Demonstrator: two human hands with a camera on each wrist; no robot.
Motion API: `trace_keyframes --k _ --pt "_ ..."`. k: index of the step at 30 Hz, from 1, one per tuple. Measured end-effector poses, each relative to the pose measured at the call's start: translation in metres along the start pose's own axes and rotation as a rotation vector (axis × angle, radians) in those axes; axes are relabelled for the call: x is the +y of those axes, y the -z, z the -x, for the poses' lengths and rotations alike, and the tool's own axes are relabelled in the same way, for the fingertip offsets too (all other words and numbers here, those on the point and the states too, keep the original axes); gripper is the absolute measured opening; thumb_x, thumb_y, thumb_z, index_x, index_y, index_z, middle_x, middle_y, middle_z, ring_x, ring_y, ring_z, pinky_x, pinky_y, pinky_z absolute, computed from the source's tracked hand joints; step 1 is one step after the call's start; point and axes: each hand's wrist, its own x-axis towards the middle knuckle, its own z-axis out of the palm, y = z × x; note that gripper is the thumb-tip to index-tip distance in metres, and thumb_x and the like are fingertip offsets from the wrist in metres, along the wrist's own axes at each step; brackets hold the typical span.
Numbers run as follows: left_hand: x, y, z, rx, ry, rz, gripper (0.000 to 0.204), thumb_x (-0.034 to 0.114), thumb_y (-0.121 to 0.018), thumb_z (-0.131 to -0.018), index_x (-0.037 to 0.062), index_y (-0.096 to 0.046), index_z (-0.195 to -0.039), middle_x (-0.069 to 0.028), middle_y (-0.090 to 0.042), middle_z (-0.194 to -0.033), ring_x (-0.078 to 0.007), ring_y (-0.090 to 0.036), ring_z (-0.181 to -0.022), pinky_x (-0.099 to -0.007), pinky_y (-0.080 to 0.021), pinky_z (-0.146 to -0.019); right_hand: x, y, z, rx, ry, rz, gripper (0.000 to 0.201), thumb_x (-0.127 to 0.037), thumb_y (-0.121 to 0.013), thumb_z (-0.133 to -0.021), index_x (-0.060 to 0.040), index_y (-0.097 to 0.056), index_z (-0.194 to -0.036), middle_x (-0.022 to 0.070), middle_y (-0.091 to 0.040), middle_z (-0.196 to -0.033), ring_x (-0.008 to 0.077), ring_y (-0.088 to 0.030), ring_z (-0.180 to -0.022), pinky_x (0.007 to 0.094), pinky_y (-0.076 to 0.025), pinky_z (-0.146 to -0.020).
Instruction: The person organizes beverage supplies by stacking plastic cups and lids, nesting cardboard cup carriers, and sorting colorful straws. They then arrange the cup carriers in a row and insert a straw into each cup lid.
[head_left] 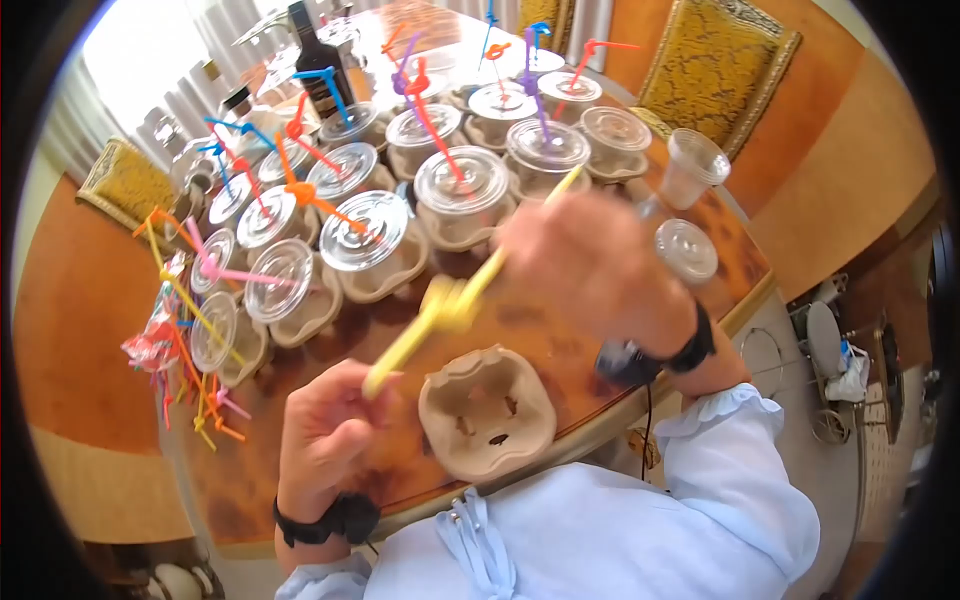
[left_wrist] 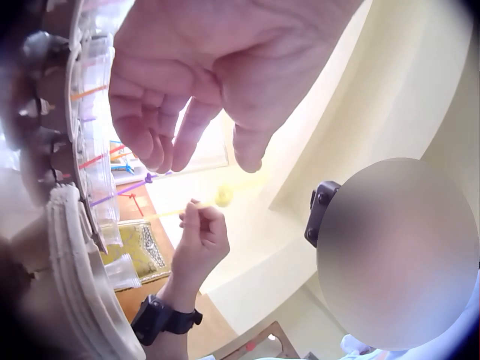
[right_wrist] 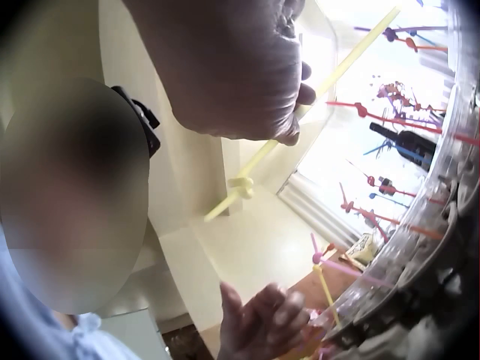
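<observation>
A yellow drinking straw (head_left: pixel 443 308) with a loop or knot partway along slants across the head view. My right hand (head_left: pixel 600 265), somewhat blurred, pinches it toward its upper end. In the right wrist view the straw (right_wrist: pixel 244 186) sticks out on both sides of that hand. My left hand (head_left: pixel 335 420) is at the straw's lower end in the head view, but the left wrist view shows its fingers (left_wrist: pixel 196 135) loosely bent with nothing between them. Between the hands, on the table, sits a single pulp cup holder (head_left: pixel 440 440) with nothing in it.
Many lidded plastic cups (head_left: pixel 462 180) in pulp holders crowd the table, several with knotted coloured straws. A stack of clear cups (head_left: pixel 695 165) and a loose lid (head_left: pixel 686 250) stand at right. Bundled straws (head_left: pixel 205 400) lie at left. A dark bottle (head_left: pixel 318 65) rises behind.
</observation>
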Motion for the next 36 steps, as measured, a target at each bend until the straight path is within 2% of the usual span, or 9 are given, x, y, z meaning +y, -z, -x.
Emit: trace_keyframes --k 2,6,15,20,24,27,30,32,36 --pt "-0.011 0.009 0.004 0.046 -0.023 -0.032 0.035 0.020 -0.071 -0.080 -0.0041 -0.060 -0.103 -0.0019 -0.056 -0.086 -0.0073 -0.053 -0.075 -0.0194 -0.041 -0.063 0.042 0.014 0.002 0.125 -0.270 0.265 0.013 -0.014 -0.064 -0.081 -0.0052 -0.061 -0.090 0.0064 -0.061 -0.086 0.0190 -0.060 -0.073 0.0306 -0.049 -0.063" --pt "-0.029 0.011 0.013 0.162 0.066 -0.150 0.029 0.015 -0.068 -0.081 -0.0027 -0.060 -0.103 -0.0015 -0.056 -0.084 -0.0061 -0.052 -0.073 -0.0181 -0.041 -0.062 0.144 0.020 0.029 0.460 -0.739 0.072 0.014 -0.014 -0.066 -0.084 -0.0022 -0.060 -0.088 0.0080 -0.062 -0.070 0.0170 -0.063 -0.063 0.0282 -0.048 -0.058" --pt "-0.039 0.021 0.012 0.201 0.079 -0.315 0.024 0.000 -0.067 -0.075 -0.0016 -0.062 -0.099 -0.0025 -0.057 -0.083 -0.0088 -0.054 -0.072 -0.0212 -0.045 -0.066 0.199 -0.009 0.054 0.424 -0.937 -0.137 0.012 -0.011 -0.063 -0.085 -0.0007 -0.060 -0.088 0.0075 -0.063 -0.067 0.0136 -0.061 -0.060 0.0287 -0.048 -0.058" --pt "-0.041 0.024 0.012 0.204 0.044 -0.422 0.025 -0.001 -0.067 -0.073 -0.0017 -0.062 -0.098 -0.0033 -0.058 -0.081 -0.0097 -0.055 -0.070 -0.0222 -0.045 -0.066 0.206 -0.027 0.060 0.168 -1.012 -0.082 0.017 -0.016 -0.066 -0.081 -0.0004 -0.061 -0.086 0.0122 -0.066 -0.072 0.0204 -0.064 -0.064 0.0324 -0.049 -0.061" --pt "-0.042 0.024 0.011 0.181 0.034 -0.511 0.026 0.000 -0.068 -0.072 -0.0020 -0.062 -0.097 -0.0051 -0.059 -0.081 -0.0117 -0.056 -0.070 -0.0234 -0.046 -0.066 0.193 -0.039 0.070 -0.088 -1.038 -0.021 0.024 -0.021 -0.069 -0.079 -0.0006 -0.063 -0.090 0.0155 -0.067 -0.075 0.0265 -0.066 -0.070 0.0356 -0.050 -0.065" --pt "-0.043 0.026 0.010 0.142 0.023 -0.589 0.027 0.003 -0.069 -0.072 -0.0019 -0.062 -0.098 -0.0066 -0.059 -0.082 -0.0137 -0.056 -0.070 -0.0243 -0.046 -0.066 0.193 -0.049 0.086 -0.244 -1.066 0.045 0.028 -0.017 -0.071 -0.076 -0.0012 -0.065 -0.099 0.0120 -0.064 -0.076 0.0198 -0.062 -0.068 0.0314 -0.049 -0.066" --pt "-0.045 0.026 0.011 0.115 0.028 -0.590 0.030 0.005 -0.070 -0.072 -0.0013 -0.062 -0.100 -0.0079 -0.060 -0.084 -0.0158 -0.057 -0.074 -0.0254 -0.046 -0.068 0.172 -0.042 0.096 -0.065 -0.786 0.498 0.036 -0.014 -0.073 -0.074 -0.0020 -0.064 -0.106 0.0137 -0.062 -0.088 0.0213 -0.061 -0.074 0.0338 -0.049 -0.068" --pt "-0.046 0.022 0.010 0.125 0.040 -0.550 0.033 0.007 -0.071 -0.072 -0.0008 -0.061 -0.102 -0.0087 -0.060 -0.086 -0.0173 -0.058 -0.077 -0.0267 -0.047 -0.070 0.144 -0.018 0.088 0.082 -0.723 0.456 0.038 -0.013 -0.072 -0.074 -0.0030 -0.061 -0.110 0.0129 -0.057 -0.092 0.0281 -0.060 -0.075 0.0339 -0.049 -0.071" --pt "-0.043 0.021 0.009 -0.028 0.008 -0.583 0.071 0.025 -0.084 -0.061 0.0019 -0.052 -0.120 -0.0128 -0.055 -0.111 -0.0234 -0.055 -0.101 -0.0318 -0.046 -0.084 0.036 0.028 0.059 -0.234 -1.001 -0.128 0.048 -0.015 -0.075 -0.070 -0.0037 -0.058 -0.114 0.0148 -0.058 -0.098 0.0277 -0.057 -0.089 0.0346 -0.049 -0.079"
